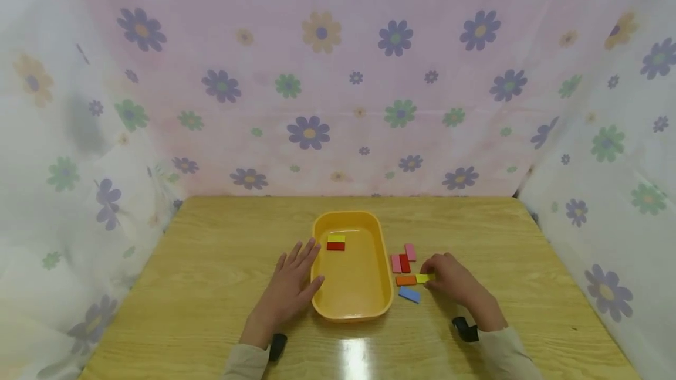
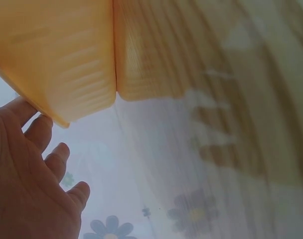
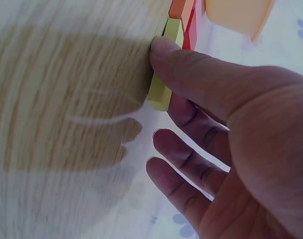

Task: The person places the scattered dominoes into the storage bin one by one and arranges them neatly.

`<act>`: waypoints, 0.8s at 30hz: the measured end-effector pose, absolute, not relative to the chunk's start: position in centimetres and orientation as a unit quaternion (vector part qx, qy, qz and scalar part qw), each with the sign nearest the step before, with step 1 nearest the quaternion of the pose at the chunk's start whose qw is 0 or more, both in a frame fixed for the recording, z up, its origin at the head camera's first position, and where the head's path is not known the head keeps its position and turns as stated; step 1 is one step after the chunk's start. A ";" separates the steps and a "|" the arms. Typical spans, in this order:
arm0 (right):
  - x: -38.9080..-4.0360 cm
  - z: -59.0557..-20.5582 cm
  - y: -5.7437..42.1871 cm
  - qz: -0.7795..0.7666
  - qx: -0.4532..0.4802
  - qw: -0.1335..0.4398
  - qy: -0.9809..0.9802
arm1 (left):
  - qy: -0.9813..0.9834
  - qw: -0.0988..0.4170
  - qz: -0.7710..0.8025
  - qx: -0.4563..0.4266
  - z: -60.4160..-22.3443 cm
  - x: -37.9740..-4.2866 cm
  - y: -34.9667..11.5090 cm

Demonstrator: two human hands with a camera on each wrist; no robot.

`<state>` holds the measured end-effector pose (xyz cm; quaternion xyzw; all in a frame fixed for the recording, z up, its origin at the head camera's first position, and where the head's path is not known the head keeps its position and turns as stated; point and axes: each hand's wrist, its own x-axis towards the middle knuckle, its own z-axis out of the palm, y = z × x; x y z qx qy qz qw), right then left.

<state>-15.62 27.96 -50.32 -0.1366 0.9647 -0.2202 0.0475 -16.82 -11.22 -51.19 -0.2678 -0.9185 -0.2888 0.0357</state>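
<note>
My right hand (image 1: pixel 453 280) pinches a yellow block (image 3: pixel 160 92) between thumb and index finger, right of the tray. The block's far end meets an orange block (image 1: pixel 406 280) on the table. Just beyond lie a red block (image 1: pixel 404 263) and two pink blocks, one (image 1: pixel 396 263) against the red one and another (image 1: pixel 410 252) farther back. Nearer me is a blue block (image 1: pixel 409 294). My left hand (image 1: pixel 289 286) rests with spread fingers at the left rim of the yellow tray (image 1: pixel 351 315). Inside the tray, a yellow block (image 1: pixel 335 238) and a red block (image 1: pixel 335 246) sit side by side.
The wooden table (image 1: pixel 222 263) is bordered by flowered cloth (image 1: pixel 348 92) at the back and both sides. Dark straps (image 1: pixel 465 329) show at both wrists. Light glares off the table in front of the tray.
</note>
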 end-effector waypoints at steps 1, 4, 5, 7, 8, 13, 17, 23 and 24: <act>-15.5 -50.4 27.9 -0.213 -0.138 0.046 0.966 | -0.918 0.034 -0.290 -0.268 -51.2 -16.8 -11.2; -15.1 -50.3 27.7 -0.199 -0.143 0.039 0.969 | -0.919 0.035 -0.289 -0.266 -51.3 -16.6 -11.2; -15.0 -50.3 27.7 -0.194 -0.145 0.036 0.969 | -0.919 0.035 -0.290 -0.266 -51.2 -16.6 -11.2; -14.7 -50.1 27.5 -0.185 -0.148 0.029 0.971 | -0.918 0.037 -0.291 -0.267 -51.2 -16.6 -11.1; -14.6 -50.0 27.5 -0.183 -0.149 0.026 0.971 | -0.918 0.036 -0.292 -0.267 -51.2 -16.7 -11.1; -14.0 -49.7 27.4 -0.180 -0.148 0.021 0.972 | -0.918 0.032 -0.291 -0.266 -51.1 -16.8 -11.0; -13.7 -49.7 27.7 -0.180 -0.141 0.023 0.973 | -0.918 0.028 -0.293 -0.265 -51.2 -16.8 -11.0; -13.1 -49.5 27.7 -0.198 -0.118 0.048 0.972 | -0.918 0.028 -0.294 -0.263 -51.1 -16.7 -11.1; -13.0 -49.4 27.6 -0.203 -0.114 0.051 0.971 | -0.919 0.029 -0.293 -0.262 -51.1 -16.7 -11.1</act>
